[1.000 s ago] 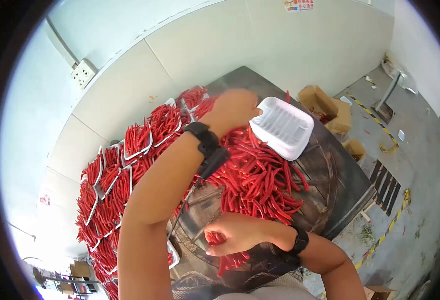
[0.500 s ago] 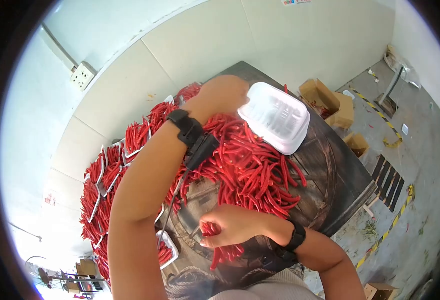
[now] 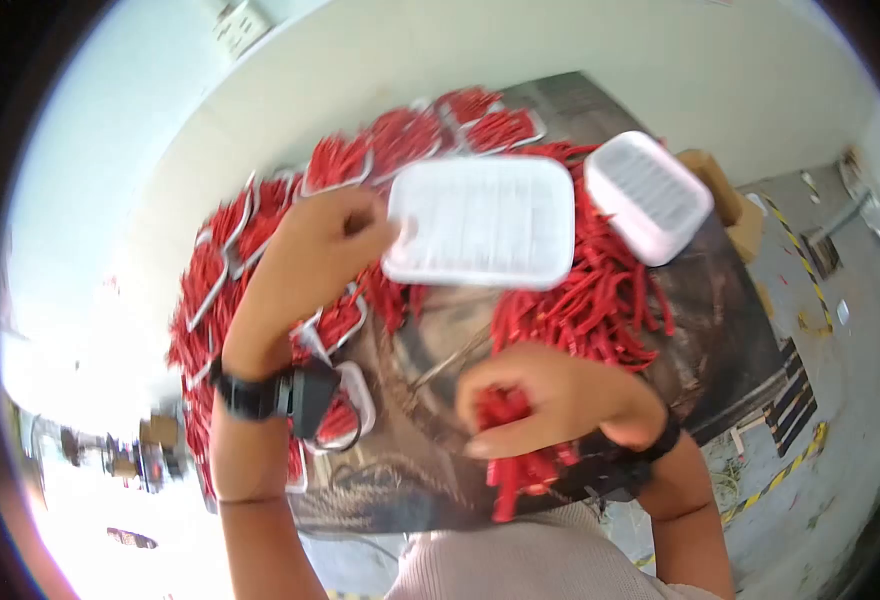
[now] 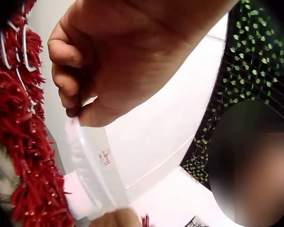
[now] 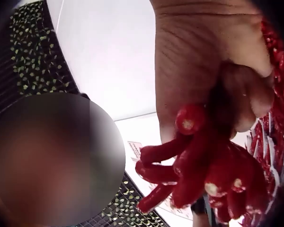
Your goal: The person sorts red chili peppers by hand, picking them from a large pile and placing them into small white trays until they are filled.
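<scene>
My left hand (image 3: 310,255) pinches the edge of a white tray (image 3: 482,222) between thumb and fingers; the tray is held above the table. In the left wrist view, the left hand (image 4: 118,61) has its fingertips on the rim of the tray (image 4: 87,161). Curled round a bunch of red chillies (image 3: 505,410) is my right hand (image 3: 570,395). The right wrist view shows the chillies' stem ends (image 5: 217,175) sticking out of the right hand (image 5: 208,66). Behind the right hand lies a loose heap of chillies (image 3: 590,310).
More white trays (image 3: 650,200) stand at the table's right rear, beside the heap. Filled chilli trays (image 3: 335,165) crowd the left and back of the dark table (image 3: 430,500). One partly filled tray (image 3: 360,400) sits near the left wrist. A cardboard box (image 3: 715,185) stands beyond the table.
The left hand has moved left and nearer, bringing one white tray away from the others at the right rear. The right hand still grips its chillies. The head view has shifted.
</scene>
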### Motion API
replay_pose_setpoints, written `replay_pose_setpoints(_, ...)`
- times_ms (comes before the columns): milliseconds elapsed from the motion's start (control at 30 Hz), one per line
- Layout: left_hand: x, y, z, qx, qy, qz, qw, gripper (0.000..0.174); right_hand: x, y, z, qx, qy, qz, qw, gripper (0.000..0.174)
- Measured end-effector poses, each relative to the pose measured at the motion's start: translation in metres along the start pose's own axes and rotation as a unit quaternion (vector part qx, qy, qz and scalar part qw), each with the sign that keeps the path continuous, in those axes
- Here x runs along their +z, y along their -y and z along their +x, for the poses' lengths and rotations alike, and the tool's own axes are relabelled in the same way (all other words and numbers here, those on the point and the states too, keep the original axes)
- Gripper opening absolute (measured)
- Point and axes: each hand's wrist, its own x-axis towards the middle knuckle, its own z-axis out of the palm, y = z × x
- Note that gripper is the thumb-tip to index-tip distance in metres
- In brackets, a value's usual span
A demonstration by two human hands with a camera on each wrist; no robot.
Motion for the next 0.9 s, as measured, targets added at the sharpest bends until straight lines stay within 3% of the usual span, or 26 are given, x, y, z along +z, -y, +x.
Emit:
replay_pose_setpoints(100, 0.007, 0.011, -0.093, -0.127, -0.016, -0.033, 0.991, 0.020, -0.005, 0.034, -0.012, 0.091, -0.063, 0.116, 0.987, 0.024)
replay_pose_setpoints(133, 0.014, 0.010, -0.116, -0.160, -0.014, -0.048, 0.986, 0.019, -0.002, 0.034, -0.012, 0.112, -0.041, 0.116, 0.986, 0.024)
replay_pose_setpoints(200, 0.035, 0.013, -0.152, -0.211, -0.030, -0.095, 0.972, 0.019, 0.006, 0.036, -0.014, 0.016, -0.189, 0.117, 0.975, 0.019)
replay_pose_setpoints(233, 0.047, 0.016, -0.165, -0.239, -0.053, -0.099, 0.964, 0.018, 0.007, 0.034, -0.014, 0.040, -0.168, 0.109, 0.979, 0.019)
replay_pose_setpoints(267, 0.057, 0.019, -0.175, -0.268, -0.070, -0.099, 0.956, 0.017, 0.007, 0.029, -0.016, 0.026, -0.204, 0.145, 0.968, 0.019)
replay_pose_setpoints(300, 0.072, 0.026, -0.184, -0.227, -0.075, -0.074, 0.968, 0.016, 0.007, 0.026, -0.015, 0.006, -0.244, 0.180, 0.953, 0.019)
replay_pose_setpoints(367, 0.091, 0.041, -0.194, -0.238, -0.050, -0.130, 0.961, 0.017, 0.017, 0.025, 0.000, 0.043, -0.266, 0.152, 0.951, 0.018)
replay_pose_setpoints(433, 0.127, 0.050, -0.189, -0.228, -0.087, -0.101, 0.965, 0.018, 0.034, 0.025, 0.031, 0.113, -0.359, 0.019, 0.926, 0.015)
replay_pose_setpoints(500, 0.136, 0.055, -0.186, -0.212, -0.096, -0.109, 0.966, 0.019, 0.031, 0.011, 0.036, 0.201, -0.265, -0.044, 0.942, 0.011)
replay_pose_setpoints(567, 0.138, 0.060, -0.184, -0.163, -0.118, -0.086, 0.976, 0.018, 0.041, -0.001, 0.048, 0.192, -0.243, -0.130, 0.942, 0.016)
replay_pose_setpoints(700, 0.122, 0.063, -0.190, -0.199, -0.079, -0.112, 0.970, 0.016, 0.051, -0.019, 0.069, 0.224, -0.232, -0.179, 0.929, 0.021)
replay_pose_setpoints(767, 0.109, 0.062, -0.195, -0.200, -0.100, -0.107, 0.969, 0.013, 0.053, -0.023, 0.076, 0.265, -0.184, -0.251, 0.913, 0.025)
replay_pose_setpoints(900, 0.082, 0.067, -0.193, -0.157, -0.082, -0.225, 0.958, 0.013, 0.059, -0.035, 0.087, 0.268, -0.131, -0.387, 0.872, 0.022)
